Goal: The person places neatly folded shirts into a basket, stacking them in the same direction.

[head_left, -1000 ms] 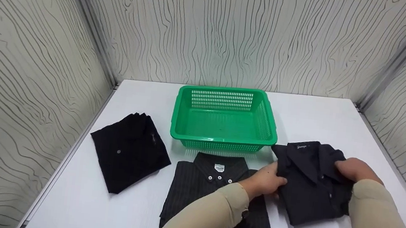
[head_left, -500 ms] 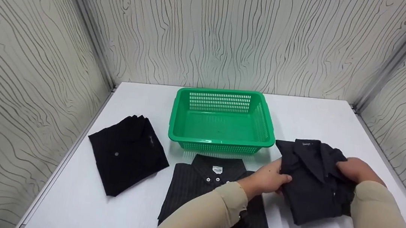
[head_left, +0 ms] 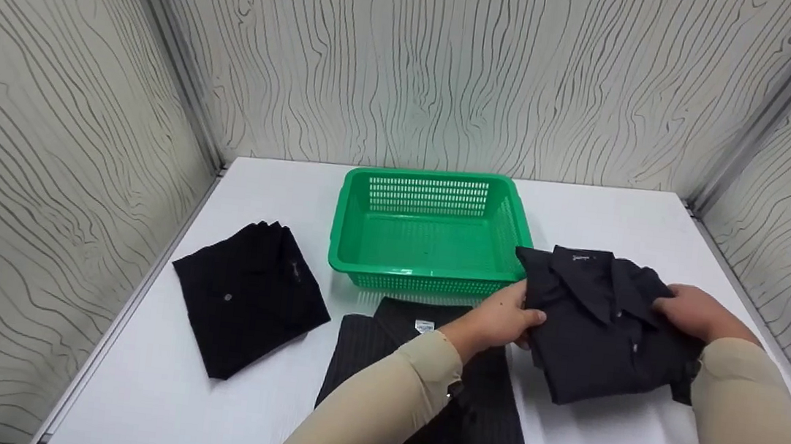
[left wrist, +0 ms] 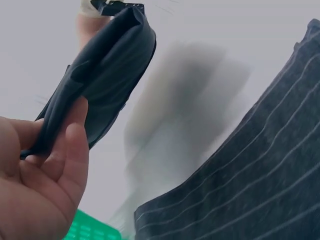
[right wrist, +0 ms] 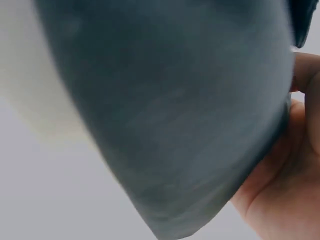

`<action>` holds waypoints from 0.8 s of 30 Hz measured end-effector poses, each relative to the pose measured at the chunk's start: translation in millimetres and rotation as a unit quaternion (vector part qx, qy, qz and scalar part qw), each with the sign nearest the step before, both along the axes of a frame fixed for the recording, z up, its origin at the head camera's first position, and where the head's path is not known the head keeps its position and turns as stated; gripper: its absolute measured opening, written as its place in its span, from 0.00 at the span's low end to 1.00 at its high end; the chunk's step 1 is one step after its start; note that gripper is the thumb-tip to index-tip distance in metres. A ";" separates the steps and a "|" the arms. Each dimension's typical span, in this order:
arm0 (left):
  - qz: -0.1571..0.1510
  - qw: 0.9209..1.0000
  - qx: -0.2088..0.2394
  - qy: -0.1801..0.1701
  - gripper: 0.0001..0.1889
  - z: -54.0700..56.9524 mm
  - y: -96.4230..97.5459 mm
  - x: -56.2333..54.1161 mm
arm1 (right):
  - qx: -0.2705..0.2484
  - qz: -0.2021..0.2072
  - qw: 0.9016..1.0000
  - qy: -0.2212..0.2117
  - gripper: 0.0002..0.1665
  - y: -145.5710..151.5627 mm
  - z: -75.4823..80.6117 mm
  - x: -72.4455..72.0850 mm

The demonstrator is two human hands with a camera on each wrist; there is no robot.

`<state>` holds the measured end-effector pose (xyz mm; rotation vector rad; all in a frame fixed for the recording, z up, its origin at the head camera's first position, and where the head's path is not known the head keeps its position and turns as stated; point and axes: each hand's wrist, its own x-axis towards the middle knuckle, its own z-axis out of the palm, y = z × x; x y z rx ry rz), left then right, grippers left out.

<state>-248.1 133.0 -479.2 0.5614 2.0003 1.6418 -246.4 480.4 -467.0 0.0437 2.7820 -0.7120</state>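
Note:
A folded dark navy shirt (head_left: 588,345) is held up off the table at the right, its collar and label facing up. My left hand (head_left: 499,317) pinches its left edge, thumb on top and fingers beneath; the left wrist view shows the folded layers (left wrist: 107,75) between thumb and fingers. My right hand (head_left: 698,313) grips the opposite side, and its fingers are partly hidden by the cloth. In the right wrist view the shirt's underside (right wrist: 175,125) fills most of the picture. A folded black striped shirt (head_left: 492,423) lies below my left forearm, partly covered by it.
A green plastic basket (head_left: 426,275) with nothing in it stands at the back middle of the white table (head_left: 127,400). Another folded black shirt (head_left: 250,310) lies at the left. Patterned panels (head_left: 441,65) enclose the table at the back and sides.
Both hands have lifted the navy shirt and brought it a little left and toward the back, so its upper left corner now overlaps the basket's right front corner in the head view.

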 end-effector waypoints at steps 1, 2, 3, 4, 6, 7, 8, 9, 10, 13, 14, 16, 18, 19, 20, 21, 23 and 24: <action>0.000 1.000 0.001 0.001 0.18 0.7 -2.3 -1.6 | -0.003 -0.002 1.000 0.002 0.14 -1.2 0.9 -0.9; 0.001 1.000 0.001 0.002 0.18 1.4 -4.6 -3.2 | -0.007 -0.004 1.000 0.005 0.15 -2.5 1.7 -2.1; 0.001 1.000 0.003 0.002 0.19 2.2 -7.0 -4.8 | -0.010 -0.006 1.000 0.007 0.16 -4.0 2.2 -3.1; 0.001 1.000 0.005 0.003 0.19 3.0 -9.4 -6.5 | -0.011 -0.007 1.000 0.010 0.16 -5.3 2.3 -4.3; 0.002 1.000 0.008 0.001 0.18 4.9 -15.2 -10.4 | -0.016 -0.008 1.000 0.017 0.18 -8.6 2.2 -7.1; 0.001 1.000 0.010 0.000 0.18 6.0 -18.2 -12.3 | -0.019 -0.009 1.000 0.019 0.19 -10.6 2.5 -8.1; 0.000 1.000 0.010 0.002 0.18 6.8 -21.1 -14.4 | -0.022 -0.008 1.000 0.021 0.20 -12.3 3.0 -9.2; -0.002 1.000 0.011 0.001 0.18 7.7 -24.0 -16.5 | -0.025 -0.008 0.999 0.024 0.22 -14.5 3.8 -9.9; -0.003 1.000 0.016 -0.002 0.18 8.7 -27.1 -18.3 | -0.027 -0.007 0.999 0.029 0.23 -16.5 4.5 -10.9; -0.010 1.000 0.028 -0.002 0.17 10.8 -36.1 -23.7 | -0.044 -0.007 0.998 0.042 0.26 -24.4 8.4 -13.3; -0.012 0.999 0.031 -0.001 0.18 11.4 -39.0 -25.4 | -0.049 -0.007 0.998 0.049 0.27 -27.0 9.6 -14.2; -0.011 0.999 0.035 0.000 0.18 12.8 -44.7 -27.9 | -0.054 -0.009 0.997 0.061 0.28 -32.4 11.8 -16.2; -0.008 0.999 0.031 0.005 0.17 13.3 -49.5 -30.3 | -0.065 -0.015 0.996 0.066 0.29 -37.4 14.3 -17.7; -0.006 0.999 0.032 0.004 0.17 13.4 -51.5 -31.3 | -0.068 -0.019 0.995 0.066 0.29 -39.8 15.6 -18.3; -0.004 0.999 0.031 0.003 0.17 13.7 -53.2 -32.2 | -0.069 -0.022 0.995 0.069 0.29 -41.6 16.9 -18.9; -0.001 0.999 0.032 0.002 0.16 13.9 -54.8 -32.9 | -0.070 -0.026 0.995 0.070 0.29 -43.3 18.4 -19.4; 0.001 0.999 0.036 -0.004 0.16 14.6 -57.5 -34.2 | -0.073 -0.031 0.994 0.075 0.29 -45.6 21.6 -20.2; 0.001 0.999 0.039 -0.008 0.16 15.2 -58.8 -34.8 | -0.068 -0.030 0.994 0.082 0.29 -46.1 23.1 -20.8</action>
